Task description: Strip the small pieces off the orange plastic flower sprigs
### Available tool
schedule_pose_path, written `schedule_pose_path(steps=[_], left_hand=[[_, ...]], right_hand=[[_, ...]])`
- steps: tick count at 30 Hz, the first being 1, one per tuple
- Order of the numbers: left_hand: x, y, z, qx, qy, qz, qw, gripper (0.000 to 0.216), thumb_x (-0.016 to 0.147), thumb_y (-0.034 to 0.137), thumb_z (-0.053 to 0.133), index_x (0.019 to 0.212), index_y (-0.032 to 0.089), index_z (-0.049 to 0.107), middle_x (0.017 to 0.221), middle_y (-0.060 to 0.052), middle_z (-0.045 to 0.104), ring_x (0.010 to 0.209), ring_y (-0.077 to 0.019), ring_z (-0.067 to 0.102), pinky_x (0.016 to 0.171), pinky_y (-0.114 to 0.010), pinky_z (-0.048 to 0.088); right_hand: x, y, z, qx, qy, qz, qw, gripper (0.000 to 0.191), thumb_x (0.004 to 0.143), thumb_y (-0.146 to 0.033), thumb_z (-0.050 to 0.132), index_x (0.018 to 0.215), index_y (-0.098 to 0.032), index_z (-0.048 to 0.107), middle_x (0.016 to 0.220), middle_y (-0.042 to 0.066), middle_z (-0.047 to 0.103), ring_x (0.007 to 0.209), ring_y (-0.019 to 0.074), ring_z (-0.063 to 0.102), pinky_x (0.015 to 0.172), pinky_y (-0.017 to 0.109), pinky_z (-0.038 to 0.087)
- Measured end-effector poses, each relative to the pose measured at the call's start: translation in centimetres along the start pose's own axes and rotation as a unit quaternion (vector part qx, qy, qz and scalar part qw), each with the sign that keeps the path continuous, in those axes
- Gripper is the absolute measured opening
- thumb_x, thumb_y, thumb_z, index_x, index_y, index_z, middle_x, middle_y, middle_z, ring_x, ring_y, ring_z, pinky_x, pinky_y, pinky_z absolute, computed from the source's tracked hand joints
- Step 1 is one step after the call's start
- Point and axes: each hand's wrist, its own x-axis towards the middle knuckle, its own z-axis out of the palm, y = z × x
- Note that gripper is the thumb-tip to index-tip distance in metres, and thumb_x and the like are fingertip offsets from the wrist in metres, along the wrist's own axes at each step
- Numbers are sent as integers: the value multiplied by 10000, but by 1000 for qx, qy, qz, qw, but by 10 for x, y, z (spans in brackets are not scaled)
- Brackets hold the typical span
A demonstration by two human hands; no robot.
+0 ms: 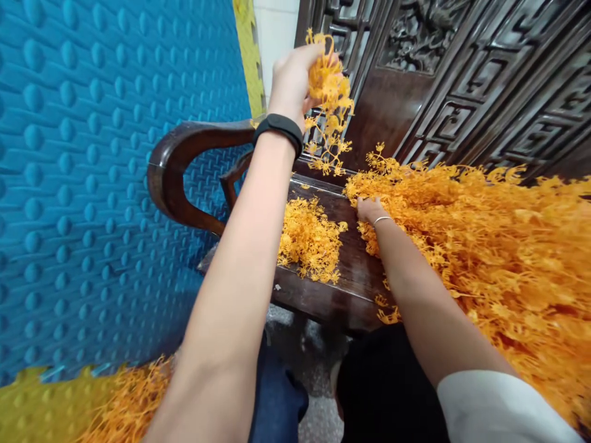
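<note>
My left hand point(295, 77), with a black band on the wrist, is raised over the bench seat. Its fingers are closed round a clump of orange plastic flower pieces point(330, 86), and linked pieces dangle below it. At the near edge of a large heap of the same orange pieces point(462, 227) is my right hand point(369, 210), with a thin bracelet on its wrist. Its fingers look curled into the heap, with the tips partly hidden. Between the hands, a smaller pile of orange pieces point(311, 240) lies on the dark wooden seat point(360, 264).
A curved wooden armrest point(159, 160) bounds the seat's left end, beside a blue studded foam mat point(92, 172). The carved wooden backrest point(383, 111) rises behind. More orange strands point(133, 400) lie on a yellow mat point(60, 406) at lower left. Several loose pieces lie near the seat's front edge.
</note>
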Motion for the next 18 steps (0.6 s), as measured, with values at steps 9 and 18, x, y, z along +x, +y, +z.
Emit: schedule_pose_path(steps=[9,18], left_hand=[[4,-6,11,-45,-13,-15,999,162,902,95,400,768,91,493,1053,-95,657,1167,-272,544,874,-384,536],[-3,4,24,-11,-76,-21,997,175,922,128,372,802,102,498,961,-38,649,1030,-216,639,664,-211,546]], right_hand=[[-7,-3,-27,23,35,-44,998,535,772,-139,437,1306,-118,411,1340,142,493,1368,321,170,1078,578,75],[-5,-5,-41,241,81,-36,967,585,753,-63,377,1337,-47,359,1391,193,408,1397,253,132,1120,511,-20]])
